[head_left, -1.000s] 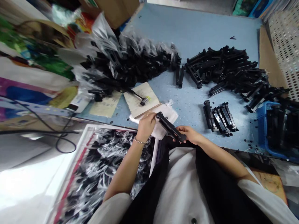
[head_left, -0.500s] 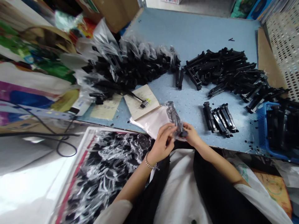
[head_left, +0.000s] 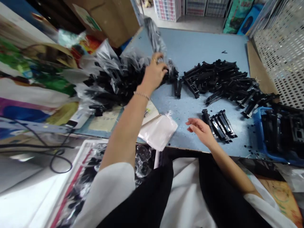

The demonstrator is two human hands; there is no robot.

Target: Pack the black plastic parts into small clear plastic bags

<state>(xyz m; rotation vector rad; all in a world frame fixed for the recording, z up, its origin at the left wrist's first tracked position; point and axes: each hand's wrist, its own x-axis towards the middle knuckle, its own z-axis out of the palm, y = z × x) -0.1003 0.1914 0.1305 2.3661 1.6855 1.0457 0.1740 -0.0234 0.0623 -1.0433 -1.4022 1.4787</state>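
Observation:
My left hand [head_left: 154, 71] reaches out over the far left of the table, its fingers closed on a bagged black part [head_left: 154, 34] in clear plastic. Below and beside it lies a heap of bagged black parts [head_left: 118, 76]. My right hand [head_left: 199, 128] hovers near the front edge, fingers apart and nothing in them. Just right of it sits a short row of black plastic parts [head_left: 219, 126]. Between my arms a stack of clear plastic bags [head_left: 159, 131] lies at the table edge, partly over a cardboard box or pad [head_left: 152, 112].
A large pile of loose black parts [head_left: 220, 79] covers the right middle of the blue table [head_left: 190, 41]. At the right stands a blue basket [head_left: 258, 133] full of black parts. Below the left edge is a white crate [head_left: 83, 148] with bagged pieces. A perforated panel [head_left: 282, 47] borders the right.
My left hand has carried the bagged black part from the front edge up to the far left heap. My right hand has let go of it and moved slightly right, fingers opened.

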